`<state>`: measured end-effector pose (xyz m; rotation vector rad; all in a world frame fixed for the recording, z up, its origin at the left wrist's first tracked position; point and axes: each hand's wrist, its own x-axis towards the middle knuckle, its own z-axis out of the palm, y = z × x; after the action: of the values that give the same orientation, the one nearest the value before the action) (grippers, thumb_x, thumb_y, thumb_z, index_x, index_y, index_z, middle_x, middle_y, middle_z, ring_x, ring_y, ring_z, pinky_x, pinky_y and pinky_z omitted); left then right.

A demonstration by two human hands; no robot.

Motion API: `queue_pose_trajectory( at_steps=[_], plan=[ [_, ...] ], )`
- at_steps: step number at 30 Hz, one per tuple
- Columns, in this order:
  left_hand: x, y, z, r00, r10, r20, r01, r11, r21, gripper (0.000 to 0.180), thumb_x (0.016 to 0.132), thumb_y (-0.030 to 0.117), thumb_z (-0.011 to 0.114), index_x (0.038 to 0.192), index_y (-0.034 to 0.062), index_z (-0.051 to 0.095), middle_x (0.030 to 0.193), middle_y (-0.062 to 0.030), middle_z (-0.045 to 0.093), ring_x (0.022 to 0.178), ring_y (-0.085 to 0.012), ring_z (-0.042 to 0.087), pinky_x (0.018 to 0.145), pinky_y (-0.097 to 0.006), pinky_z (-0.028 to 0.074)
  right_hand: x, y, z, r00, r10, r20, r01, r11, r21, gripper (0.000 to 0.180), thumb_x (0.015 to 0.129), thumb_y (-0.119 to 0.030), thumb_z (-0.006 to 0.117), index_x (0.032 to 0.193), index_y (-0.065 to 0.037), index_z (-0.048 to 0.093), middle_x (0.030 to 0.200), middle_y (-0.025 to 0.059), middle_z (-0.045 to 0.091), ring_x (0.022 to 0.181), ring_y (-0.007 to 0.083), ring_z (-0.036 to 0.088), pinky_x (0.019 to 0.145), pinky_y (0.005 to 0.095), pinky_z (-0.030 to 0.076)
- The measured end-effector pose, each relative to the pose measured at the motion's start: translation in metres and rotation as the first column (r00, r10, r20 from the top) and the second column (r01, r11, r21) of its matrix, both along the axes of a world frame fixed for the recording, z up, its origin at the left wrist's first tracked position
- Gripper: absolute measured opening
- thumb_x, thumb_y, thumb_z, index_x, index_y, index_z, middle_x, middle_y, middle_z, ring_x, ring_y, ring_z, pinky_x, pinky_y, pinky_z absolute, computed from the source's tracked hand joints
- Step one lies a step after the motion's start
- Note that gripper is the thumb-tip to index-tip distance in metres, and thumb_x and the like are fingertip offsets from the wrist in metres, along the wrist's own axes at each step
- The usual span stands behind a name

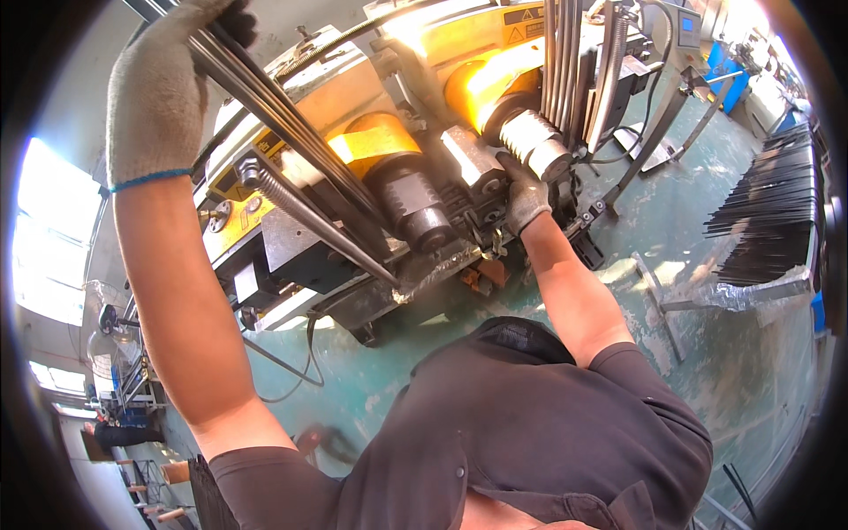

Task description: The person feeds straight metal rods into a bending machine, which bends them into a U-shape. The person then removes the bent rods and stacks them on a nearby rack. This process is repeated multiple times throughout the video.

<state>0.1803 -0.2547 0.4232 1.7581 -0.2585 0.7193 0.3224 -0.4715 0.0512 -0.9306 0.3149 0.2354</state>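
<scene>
My left hand (157,102), in a pale work glove with a dark fingertip area and a blue cuff edge, is raised at the upper left. Its fingers curl round a bundle of long thin metal rods (287,128), which slants down toward the machine. Lower and to the right, my right hand (527,196), also gloved, reaches in among the machine's parts. One dark-tipped finger lies against a steel block (473,161); the other fingers are mostly hidden. Close by it is a ridged steel cylinder (535,146). Left of the block sits a dark cylinder (412,203) with a yellow housing.
The yellow machine (481,31) carries another upright group of rods (565,66) and a spring-wrapped bar (322,225). At right, a rack (768,291) bears many dark rods. A cable (311,353) hangs near the green floor (389,353). A fan (108,322) stands far left.
</scene>
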Motion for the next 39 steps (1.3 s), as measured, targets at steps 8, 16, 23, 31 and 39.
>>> queue_pose_trajectory(
  at_steps=[8,16,23,31,39],
  plan=[
    [0.018,0.038,-0.029,0.945,0.324,-0.044,-0.267,0.840,0.472,0.035,0.104,0.027,0.062,0.117,-0.0033,0.076,0.104,-0.0167,0.079,0.099,-0.0237,0.078,0.101,-0.030,0.056,0.009,-0.008,-0.050,0.996,-0.041,0.085,0.042,0.999,-0.003,0.031,0.097,-0.007,0.063,0.126,-0.002,0.071,0.106,0.0051,0.073,0.093,0.0158,0.069,0.082,0.0297,0.054],
    [-0.016,-0.011,-0.033,0.983,0.167,-0.082,-0.162,0.984,0.068,0.033,0.097,0.017,0.064,0.124,-0.0010,0.064,0.101,-0.0118,0.069,0.098,-0.0219,0.068,0.094,-0.035,0.052,-0.008,0.006,-0.022,0.990,0.046,0.133,-0.028,0.991,-0.133,0.034,0.089,0.000,0.067,0.123,0.004,0.071,0.106,0.0050,0.071,0.088,0.0162,0.068,0.078,0.0305,0.054],
    [-0.004,-0.066,-0.040,0.846,0.529,-0.067,-0.524,0.848,0.081,0.038,0.093,0.017,0.069,0.126,0.0001,0.065,0.104,-0.0109,0.069,0.102,-0.0236,0.066,0.097,-0.038,0.050,0.028,-0.008,-0.100,0.942,-0.023,0.336,0.065,0.991,-0.117,0.039,0.094,-0.002,0.059,0.132,0.004,0.067,0.125,0.0117,0.070,0.101,0.0205,0.070,0.088,0.0332,0.057],
    [-0.008,-0.065,-0.046,0.793,0.610,-0.001,-0.609,0.792,0.035,0.024,0.092,0.012,0.071,0.116,0.0070,0.072,0.107,-0.0075,0.073,0.108,-0.0224,0.066,0.103,-0.040,0.047,0.028,-0.006,-0.094,0.957,0.095,0.274,-0.023,0.967,-0.255,0.036,0.105,-0.016,0.055,0.135,0.001,0.065,0.133,0.0147,0.068,0.115,0.0236,0.068,0.095,0.0341,0.055],
    [0.013,-0.061,-0.049,0.850,0.525,-0.043,-0.525,0.851,0.027,0.020,0.091,0.008,0.070,0.111,0.0072,0.071,0.103,-0.0061,0.071,0.103,-0.0203,0.065,0.097,-0.039,0.047,0.030,-0.016,-0.071,0.988,0.020,0.152,-0.015,0.999,-0.034,0.031,0.102,-0.016,0.058,0.127,-0.001,0.067,0.117,0.0100,0.071,0.093,0.0224,0.071,0.077,0.0350,0.057]
  ],
)
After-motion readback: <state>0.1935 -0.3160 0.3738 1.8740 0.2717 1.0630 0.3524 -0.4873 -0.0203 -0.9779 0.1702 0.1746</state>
